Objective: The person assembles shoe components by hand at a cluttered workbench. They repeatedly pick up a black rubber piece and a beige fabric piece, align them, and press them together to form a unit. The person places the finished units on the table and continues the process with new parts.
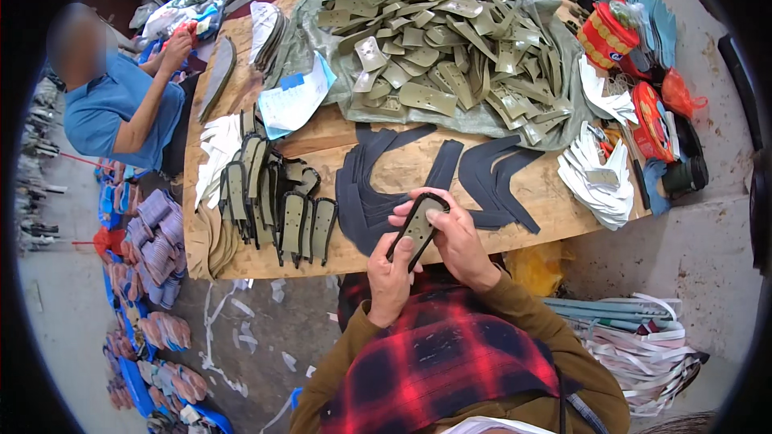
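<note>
My left hand and my right hand both grip an olive plate with black edging, held tilted above the table's front edge. Small holes show in its face, and my right thumb presses on its upper end. The fingers behind it are partly hidden. Just beyond my hands lie dark grey curved fabric strips, stacked and overlapping. To their left stand several similar black-edged olive plates, bunched together. A large heap of bare olive plates rests on a green plastic sheet farther back.
White strips and red bags crowd the wooden table's right side. A paper sheet lies left of the heap. At the far left, a person in a blue shirt handles something red. Bundled straps lie on the floor.
</note>
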Demonstrator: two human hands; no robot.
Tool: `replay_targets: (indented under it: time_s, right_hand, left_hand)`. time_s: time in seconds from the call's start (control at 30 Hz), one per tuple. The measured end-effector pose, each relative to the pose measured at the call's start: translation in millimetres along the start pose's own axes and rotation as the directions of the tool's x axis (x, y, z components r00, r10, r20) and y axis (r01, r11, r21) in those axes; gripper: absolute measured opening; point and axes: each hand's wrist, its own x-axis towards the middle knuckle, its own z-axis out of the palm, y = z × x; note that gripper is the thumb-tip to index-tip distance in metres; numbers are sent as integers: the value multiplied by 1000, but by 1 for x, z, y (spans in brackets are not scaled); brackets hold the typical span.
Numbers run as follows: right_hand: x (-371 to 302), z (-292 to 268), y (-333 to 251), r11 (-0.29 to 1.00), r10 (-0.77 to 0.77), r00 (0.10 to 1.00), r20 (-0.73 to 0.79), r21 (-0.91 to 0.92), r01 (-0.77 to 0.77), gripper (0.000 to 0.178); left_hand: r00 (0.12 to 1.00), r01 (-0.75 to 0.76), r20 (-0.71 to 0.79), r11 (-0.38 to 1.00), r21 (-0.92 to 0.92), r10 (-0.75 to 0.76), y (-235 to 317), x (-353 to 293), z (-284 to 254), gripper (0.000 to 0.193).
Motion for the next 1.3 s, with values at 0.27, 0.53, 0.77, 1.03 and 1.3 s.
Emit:
replay_targets:
  time_s: [0.27, 0.53, 0.77, 1.03, 1.3]
  right_hand:
    - [12, -11, -22, 998, 58, 996, 74, -25, -57, 41]
    - [19, -10, -2, 997, 61, 997, 43, -50, -59, 35]
    - [15, -15, -11, 998, -12, 997, 77, 60, 8, 27]
    - [14, -33, -9, 966, -23, 998, -63, -260, 5, 13]
    - [-5, -24, -21, 920, 267, 963, 16, -302, -250, 27]
  left_hand:
    - [1000, 29, 13, 995, -91, -28, 5, -1, 4, 28]
    - [1000, 18, 8, 1000, 1, -18, 5, -4, 10, 28]
    - [697, 711, 664, 382, -590, -270, 12, 14, -6, 50]
    - [762, 532, 531, 827, -185, -371, 30, 10, -2, 66]
    - [773, 503, 508, 856, -123, -381, 29, 3, -4, 37]
